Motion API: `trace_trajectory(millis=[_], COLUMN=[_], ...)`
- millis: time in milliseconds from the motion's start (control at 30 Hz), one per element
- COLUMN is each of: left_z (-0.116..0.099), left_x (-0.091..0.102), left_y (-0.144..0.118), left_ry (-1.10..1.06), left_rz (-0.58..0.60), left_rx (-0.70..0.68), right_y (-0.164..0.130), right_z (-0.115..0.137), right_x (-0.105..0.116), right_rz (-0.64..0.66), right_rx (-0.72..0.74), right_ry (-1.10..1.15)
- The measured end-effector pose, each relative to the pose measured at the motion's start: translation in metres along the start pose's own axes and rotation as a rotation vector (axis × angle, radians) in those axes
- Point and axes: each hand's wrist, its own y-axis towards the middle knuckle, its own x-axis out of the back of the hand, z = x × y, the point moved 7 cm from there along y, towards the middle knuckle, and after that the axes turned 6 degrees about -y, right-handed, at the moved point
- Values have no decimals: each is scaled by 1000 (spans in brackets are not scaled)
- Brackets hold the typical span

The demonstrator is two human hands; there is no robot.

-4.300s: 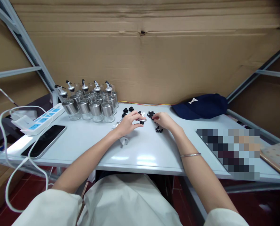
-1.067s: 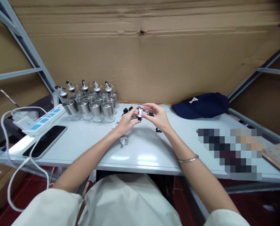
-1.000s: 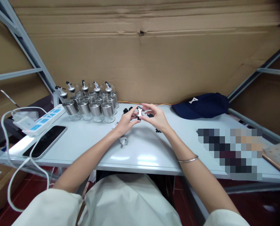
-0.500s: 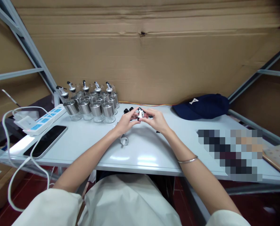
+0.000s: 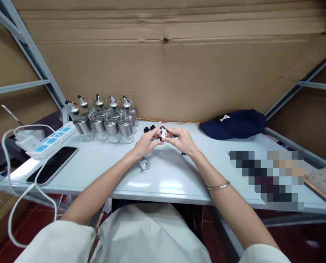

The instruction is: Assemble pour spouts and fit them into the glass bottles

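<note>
Head view. I see the left hand (image 5: pixel 146 141) and right hand (image 5: pixel 182 140) meeting above the white table (image 5: pixel 165 175), just right of the cluster of glass-and-steel dispenser bottles (image 5: pixel 108 122). Both sets of fingers pinch one small silver pourer spout with a black stopper (image 5: pixel 162 132); it lies between the fingertips, equally near each hand, its long axis tilted up and toward the bottles. Loose black stoppers (image 5: pixel 149 128) lie just behind the left hand, nearer the bottles. Well right of the bottles, a navy cap (image 5: pixel 234 124) bears a white letter "A"; no other writing is legible.
</note>
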Motion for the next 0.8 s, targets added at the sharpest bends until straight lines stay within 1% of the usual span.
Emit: trace_trajectory(millis=[367, 500, 800], left_z=[-1, -3, 0], left_x=[0, 0, 0], left_y=[0, 0, 0], left_ry=[13, 13, -53], left_rz=[-23, -17, -34], left_rx=[-29, -16, 46], right_y=[0, 0, 0], right_z=[1, 1, 0], right_x=[-1, -3, -1], right_rz=[38, 67, 22], right_rx=[-21, -34, -32], right_ry=[12, 11, 12])
